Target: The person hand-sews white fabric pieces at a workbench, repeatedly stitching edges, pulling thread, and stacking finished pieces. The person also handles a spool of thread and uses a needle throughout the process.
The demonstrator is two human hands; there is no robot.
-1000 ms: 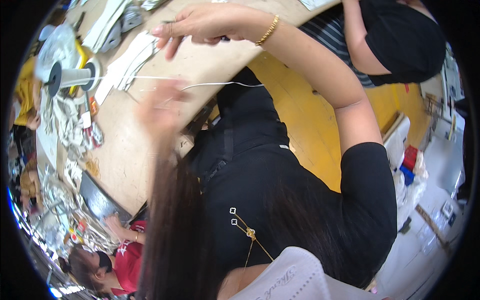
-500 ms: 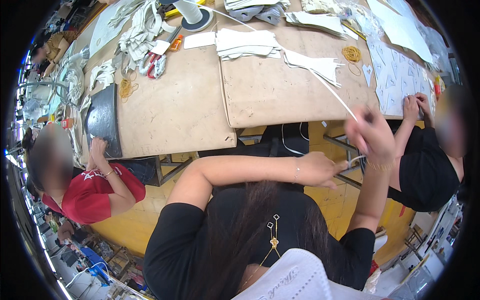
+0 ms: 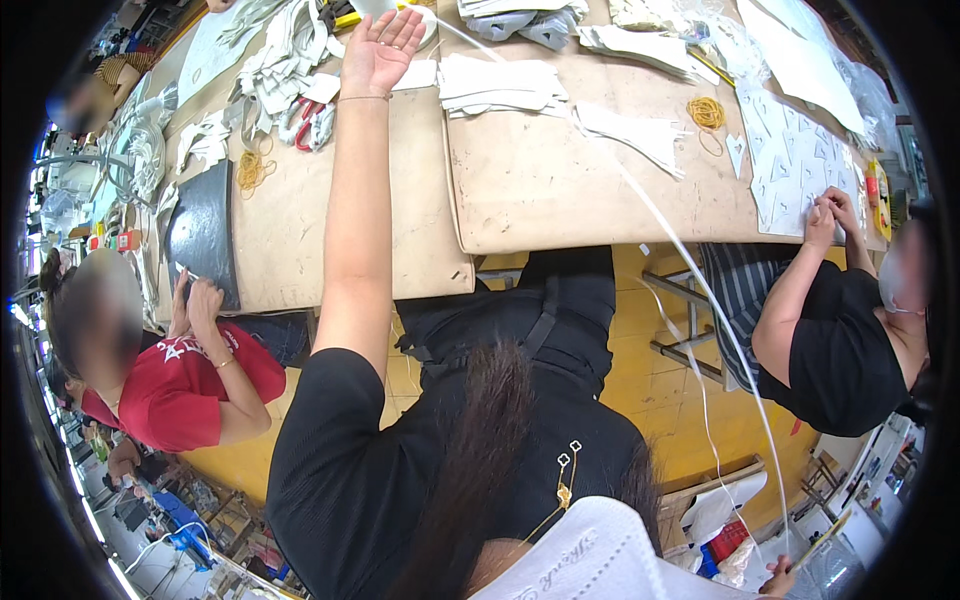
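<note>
My left hand (image 3: 383,48) is stretched to the far edge of the table, palm up with fingers spread, in front of a white spool (image 3: 429,24) that it partly hides. From the spool a narrow white strip (image 3: 665,228) runs taut across the table and down past its front edge to the lower right. There my right hand (image 3: 777,578) has its fingers closed on the strip; only part of this hand shows. A thinner loose length of white strip (image 3: 705,405) hangs beside the taut one.
Stacked white pieces (image 3: 500,85) and fanned cut pieces (image 3: 635,140) lie beneath the strip's path. Rubber bands (image 3: 706,112), red-handled scissors (image 3: 300,128) and a black board (image 3: 200,235) are on the table. Co-workers sit left (image 3: 185,385) and right (image 3: 835,340).
My left hand has gone from in front of my chest up to the spool. My right hand has moved from the table's edge down to the far lower right, drawing the white strip out long.
</note>
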